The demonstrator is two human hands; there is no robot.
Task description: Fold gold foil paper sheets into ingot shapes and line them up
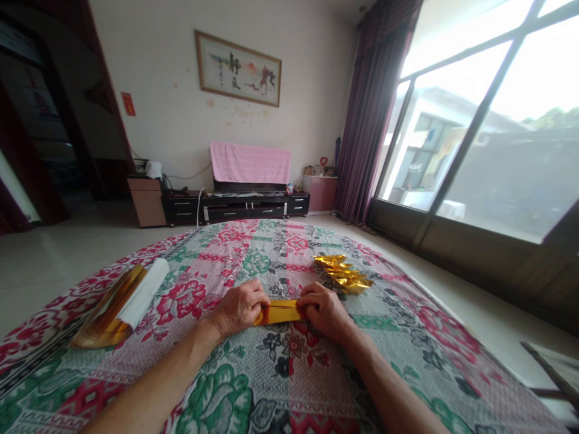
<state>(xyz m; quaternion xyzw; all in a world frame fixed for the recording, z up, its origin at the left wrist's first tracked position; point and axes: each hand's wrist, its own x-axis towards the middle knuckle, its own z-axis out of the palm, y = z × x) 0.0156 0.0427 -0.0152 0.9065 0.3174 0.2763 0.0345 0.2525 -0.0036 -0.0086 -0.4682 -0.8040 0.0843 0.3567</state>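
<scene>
A strip of folded gold paper (279,312) lies on the flowered cloth (271,374) just in front of me. My left hand (239,307) is closed on its left end, fingers curled over the edge. My right hand (323,310) pinches the right end. Both hands rest on the cloth with the paper stretched between them. Beyond my right hand lies a small heap of folded gold pieces (344,274).
A stack of gold paper sheets (118,304), white on the back, lies at the left of the cloth. Across the room stand a low dark cabinet (235,208) and a screen under a pink cloth (250,163). Large windows fill the right side.
</scene>
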